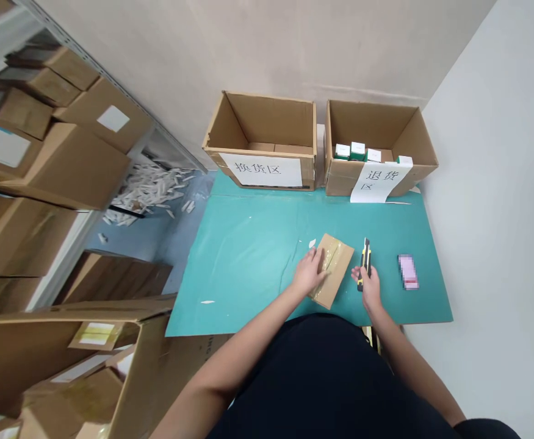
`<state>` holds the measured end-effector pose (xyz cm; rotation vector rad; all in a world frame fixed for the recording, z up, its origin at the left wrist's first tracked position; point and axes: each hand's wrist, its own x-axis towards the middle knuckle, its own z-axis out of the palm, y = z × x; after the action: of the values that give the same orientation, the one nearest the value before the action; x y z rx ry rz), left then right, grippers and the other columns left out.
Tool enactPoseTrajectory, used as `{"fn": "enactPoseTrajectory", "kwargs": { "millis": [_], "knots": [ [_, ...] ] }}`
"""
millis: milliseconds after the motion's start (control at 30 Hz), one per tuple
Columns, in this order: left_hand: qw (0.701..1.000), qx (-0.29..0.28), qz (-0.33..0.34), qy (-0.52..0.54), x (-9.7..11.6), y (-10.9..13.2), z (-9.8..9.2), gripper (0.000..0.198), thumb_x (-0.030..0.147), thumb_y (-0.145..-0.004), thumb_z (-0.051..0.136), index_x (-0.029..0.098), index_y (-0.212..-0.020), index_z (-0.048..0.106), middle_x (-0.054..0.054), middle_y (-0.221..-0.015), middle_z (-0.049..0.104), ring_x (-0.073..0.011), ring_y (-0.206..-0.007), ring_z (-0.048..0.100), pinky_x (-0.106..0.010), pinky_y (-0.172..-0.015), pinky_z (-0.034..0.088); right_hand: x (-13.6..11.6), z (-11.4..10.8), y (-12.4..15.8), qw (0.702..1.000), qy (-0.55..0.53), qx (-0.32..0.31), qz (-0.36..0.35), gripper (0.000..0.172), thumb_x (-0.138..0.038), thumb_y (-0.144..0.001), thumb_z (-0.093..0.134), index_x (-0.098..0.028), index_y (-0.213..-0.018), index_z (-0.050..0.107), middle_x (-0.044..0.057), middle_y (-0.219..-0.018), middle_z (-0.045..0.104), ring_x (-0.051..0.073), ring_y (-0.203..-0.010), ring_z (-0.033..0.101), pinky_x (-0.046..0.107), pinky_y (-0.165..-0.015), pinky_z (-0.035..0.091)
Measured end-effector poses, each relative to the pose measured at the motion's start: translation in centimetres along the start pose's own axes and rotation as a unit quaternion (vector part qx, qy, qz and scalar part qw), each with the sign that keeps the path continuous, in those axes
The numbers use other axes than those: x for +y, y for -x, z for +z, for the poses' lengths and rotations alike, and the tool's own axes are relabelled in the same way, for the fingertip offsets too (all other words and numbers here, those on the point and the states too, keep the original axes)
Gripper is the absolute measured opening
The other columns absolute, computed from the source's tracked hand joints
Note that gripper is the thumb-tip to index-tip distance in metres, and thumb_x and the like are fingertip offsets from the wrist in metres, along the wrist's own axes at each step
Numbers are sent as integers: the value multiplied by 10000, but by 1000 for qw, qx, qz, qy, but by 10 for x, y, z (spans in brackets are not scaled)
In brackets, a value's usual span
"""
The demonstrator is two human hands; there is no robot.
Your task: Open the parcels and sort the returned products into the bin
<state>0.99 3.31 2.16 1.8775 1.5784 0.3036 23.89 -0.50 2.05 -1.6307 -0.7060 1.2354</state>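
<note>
Wide teal surface [248, 256], smooth, faintly creased; open room across the left half, front edge cut off by a dark-clothed body. Along the far edge, two open cardboard boxes, left box [271, 119] and right box [376, 125], paper-labelled. Near the front, small brown parcel [337, 262], tape-glossy, tilted, pressed under the left grip [310, 272], flat and spread, clasping nothing. Just beside it, black-and-yellow utility knife [365, 256], lower end hidden under the right grip [368, 286]; clasped or merely touched, cannot tell. Further right, pink thing [407, 272], blurred.
</note>
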Motion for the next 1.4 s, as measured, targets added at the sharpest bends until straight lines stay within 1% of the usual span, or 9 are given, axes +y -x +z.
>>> {"fn": "enactPoseTrajectory", "kwargs": {
  "millis": [167, 300, 533, 633, 767, 900, 1067, 1200, 1400],
  "knots": [
    [996, -44, -33, -75, -5, 65, 19, 1162, 584, -693, 807, 242, -1607, 176, -229, -1680, 116, -479, -1502, 237, -599, -1099, 368, -39, 2, -70, 994, 82, -41, -57, 473, -574, -805, 623, -208, -1104, 606, 100, -1085, 723, 217, -920, 692, 297, -690, 547],
    [993, -65, -20, -99, -17, 76, 17, 1136, 410, -690, 847, 281, -1601, 180, -217, -1686, 103, -433, -1469, 345, -522, -1066, 431, -39, 14, -86, 981, 161, -80, -69, 490, -592, -768, 627, -191, -1049, 648, 70, -962, 733, 196, -799, 650, 284, -653, 502],
    [986, -39, 67, -146, -33, 44, -16, 826, 144, -788, 663, 350, -1536, 378, -110, -1650, 310, -374, -1460, 384, -536, -1132, 370, -10, -20, -44, 984, 166, 6, -60, 465, -591, -808, 593, -187, -1038, 617, 58, -902, 697, 206, -814, 661, 307, -711, 513],
    [977, -23, 70, -201, -39, 27, -37, 720, 58, -830, 522, 323, -1496, 450, -111, -1620, 373, -349, -1489, 344, -575, -1189, 280, 5, -33, -12, 990, 140, 17, -22, 470, -593, -816, 605, -190, -1058, 611, 58, -904, 702, 207, -794, 686, 303, -691, 527],
    [963, -35, 52, -263, -38, 16, -52, 672, 56, -875, 454, 266, -1513, 423, -137, -1636, 336, -341, -1525, 269, -593, -1218, 206, 19, -30, 24, 995, 98, 5, 18, 488, -599, -787, 646, -186, -1045, 612, 54, -898, 717, 200, -767, 702, 308, -696, 551],
    [959, -72, 85, -261, -19, 19, -42, 668, 174, -886, 573, 257, -1526, 400, -142, -1638, 330, -339, -1531, 251, -579, -1230, 187, 21, -31, 35, 998, 39, 3, 49, 498, -615, -760, 678, -200, -1019, 583, 21, -821, 705, 165, -639, 676, 298, -617, 564],
    [962, -83, 118, -231, -3, 24, -19, 875, 409, -793, 778, 238, -1548, 369, -169, -1656, 270, -369, -1536, 223, -593, -1233, 178, 13, -56, 32, 993, 69, -32, 86, 645, -610, -692, 733, -179, -1147, 580, -26, -684, 634, 138, -476, 572, 237, -394, 443],
    [963, -48, 121, -236, -12, 26, -12, 902, 407, -794, 786, 271, -1566, 340, -143, -1663, 258, -373, -1543, 196, -655, -1226, 110, 9, -71, 34, 985, 118, -64, 109, 804, -561, -724, 718, -175, -1397, 510, -29, -678, 634, 134, -463, 566, 222, -375, 421],
    [961, -19, 133, -243, -26, 31, -7, 862, 465, -851, 714, 264, -1585, 310, -128, -1665, 253, -359, -1550, 174, -643, -1229, 112, 3, -69, 31, 980, 134, -100, 110, 817, -494, -801, 674, -216, -1527, 422, -25, -706, 634, 110, -450, 539, 205, -368, 410]
  ]
}}
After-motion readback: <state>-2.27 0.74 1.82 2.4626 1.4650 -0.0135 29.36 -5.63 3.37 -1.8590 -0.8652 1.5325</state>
